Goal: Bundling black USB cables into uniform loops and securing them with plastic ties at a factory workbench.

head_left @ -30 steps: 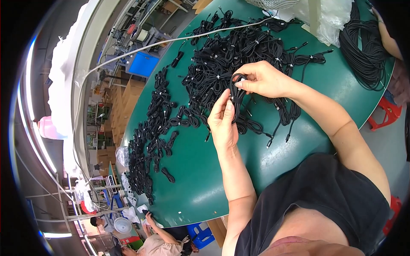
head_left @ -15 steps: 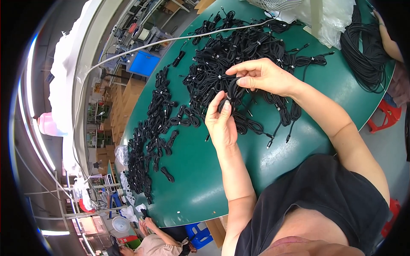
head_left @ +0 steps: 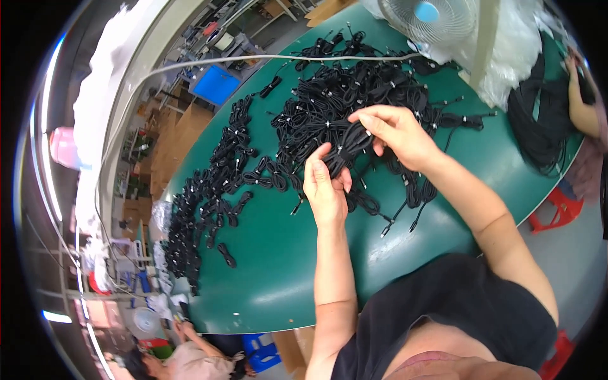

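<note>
While the right hand (head_left: 400, 136) pinches the far end of a folded black cable bundle (head_left: 348, 149) between thumb and fingers, the left hand (head_left: 326, 193) has its grip closed about the near end, though black against black partly hides where those fingers meet it. The bundle is held aslant over the near edge of a large cable pile (head_left: 329, 95) on the green surface (head_left: 266, 253). More tied bundles (head_left: 237, 139) trail along the left; a large black coil (head_left: 541, 126) lies far right, and a fan (head_left: 437, 16) stands at the far side.

Head-worn fisheye — facing down across green table (head_left: 266, 288).
</note>
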`<state>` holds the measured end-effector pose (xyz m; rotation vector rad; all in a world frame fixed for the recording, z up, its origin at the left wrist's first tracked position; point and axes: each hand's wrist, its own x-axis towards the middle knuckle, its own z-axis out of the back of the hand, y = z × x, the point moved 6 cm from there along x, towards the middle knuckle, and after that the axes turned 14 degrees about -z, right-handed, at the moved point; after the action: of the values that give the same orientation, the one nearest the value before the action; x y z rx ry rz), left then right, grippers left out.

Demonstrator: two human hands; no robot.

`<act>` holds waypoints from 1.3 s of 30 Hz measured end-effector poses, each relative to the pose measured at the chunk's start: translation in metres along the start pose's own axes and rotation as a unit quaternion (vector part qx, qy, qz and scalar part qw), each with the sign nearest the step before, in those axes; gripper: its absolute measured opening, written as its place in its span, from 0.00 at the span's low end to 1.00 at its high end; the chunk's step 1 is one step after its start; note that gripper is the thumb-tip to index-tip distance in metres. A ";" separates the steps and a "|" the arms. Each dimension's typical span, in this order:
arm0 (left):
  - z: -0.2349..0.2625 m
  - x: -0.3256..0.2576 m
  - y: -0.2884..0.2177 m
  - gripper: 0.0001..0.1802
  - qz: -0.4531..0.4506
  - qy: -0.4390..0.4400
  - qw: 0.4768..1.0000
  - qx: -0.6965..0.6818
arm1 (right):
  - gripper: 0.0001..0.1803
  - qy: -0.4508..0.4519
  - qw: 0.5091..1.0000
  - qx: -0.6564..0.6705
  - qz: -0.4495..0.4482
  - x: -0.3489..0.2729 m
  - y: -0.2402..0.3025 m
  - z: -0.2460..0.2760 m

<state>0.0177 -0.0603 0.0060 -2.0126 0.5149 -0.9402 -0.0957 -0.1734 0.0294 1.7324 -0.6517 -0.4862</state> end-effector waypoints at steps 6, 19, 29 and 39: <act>0.005 -0.004 -0.004 0.17 -0.012 -0.034 0.998 0.054 | 0.12 -0.005 0.999 0.023 -0.034 0.003 -0.014 -0.005; -0.005 -0.006 -0.019 0.24 0.099 -0.025 0.980 -0.171 | 0.17 -0.109 0.944 -0.280 0.134 -0.022 0.017 -0.010; 0.009 0.002 -0.022 0.14 0.010 0.069 0.996 0.049 | 0.16 -0.072 0.983 -0.169 -0.007 -0.013 -0.003 -0.012; 0.038 0.008 0.018 0.14 0.138 0.014 0.984 0.113 | 0.15 -0.095 0.974 -0.199 -0.044 0.002 -0.040 -0.013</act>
<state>0.0525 -0.0561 -0.0196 -1.6767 0.6522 -0.8172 -0.0790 -0.1582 -0.0058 1.3480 -0.5665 -0.7961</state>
